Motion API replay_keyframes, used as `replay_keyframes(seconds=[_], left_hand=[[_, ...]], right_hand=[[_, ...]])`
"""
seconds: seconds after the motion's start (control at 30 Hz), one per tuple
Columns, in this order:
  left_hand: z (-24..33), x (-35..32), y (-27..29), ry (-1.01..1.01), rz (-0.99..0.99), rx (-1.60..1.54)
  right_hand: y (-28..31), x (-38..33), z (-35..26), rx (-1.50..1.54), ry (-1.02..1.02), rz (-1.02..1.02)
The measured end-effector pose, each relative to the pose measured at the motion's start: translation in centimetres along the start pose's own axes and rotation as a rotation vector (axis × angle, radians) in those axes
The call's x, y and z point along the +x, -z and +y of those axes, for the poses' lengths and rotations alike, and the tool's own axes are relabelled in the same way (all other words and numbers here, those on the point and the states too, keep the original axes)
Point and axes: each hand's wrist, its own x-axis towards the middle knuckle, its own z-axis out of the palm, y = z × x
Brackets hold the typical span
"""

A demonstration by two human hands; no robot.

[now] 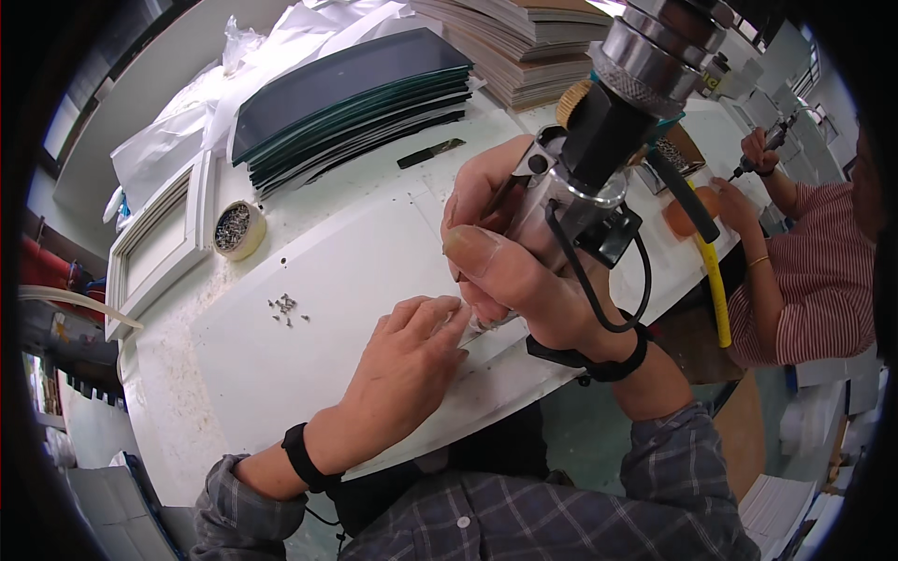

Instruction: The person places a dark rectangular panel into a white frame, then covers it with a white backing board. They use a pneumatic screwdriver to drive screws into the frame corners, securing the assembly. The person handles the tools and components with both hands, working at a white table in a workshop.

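Head view: power driver (pixel 632 105) slanted above a white panel (pixel 337 262)

Item, right hand (pixel 524 257): curled closed around the lower part of the driver, thumb laid along the near side. The tool, apparently a powered screwdriver, had a knurled chrome collar, a brass-coloured knob (pixel 573 103) and a looped black cable (pixel 650 280).

Item, left hand (pixel 404 360): palm down at the panel, fingers bent and drawn together, their tips just beside the right hand's lower fingers. Whether they pinched anything could not be told.

Item, chief relation: the driver's long axis ran from upper right down toward the left fingertips. The right hand was on it; the left lay below and to the left of its lower end. The tip was hidden by the right hand, so contact with the panel could not be told.

Item, loose screws (pixel 285 307): a small cluster on the panel, left of and beyond the left hand, the nearer of the two.

Item, surroundings: a round tub (pixel 251 245) of small metal hardware, a white frame (pixel 192 224), a stack of dark glass sheets (pixel 355 79); at right, a co-worker in a striped shirt (pixel 804 313), holding another tool (pixel 772 140).
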Motion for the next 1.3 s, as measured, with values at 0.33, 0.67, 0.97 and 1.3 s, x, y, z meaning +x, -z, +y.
replay_keyframes(seconds=[0.33, 0.67, 0.97, 1.3], left_hand=[[-0.1, -0.9, 0.7, -0.07, -0.204, 0.094], [-0.5, -0.6, 2.2, 0.07, -0.015, -0.331], [0.1, 0.4, 4.1, 0.234, -0.236, -1.05], [2.1, -0.2, 3.4, 0.216, 0.097, -0.594]], right_hand=[[0.1, -0.2, 2.0, -0.318, 0.317, -0.074], [0.8, 1.6, -2.1, 0.127, 0.021, 0.018], [0.9, 1.3, 0.5, 0.596, 0.038, -0.067], [0.0, 0.8, 1.7, 0.408, 0.183, 0.039]])
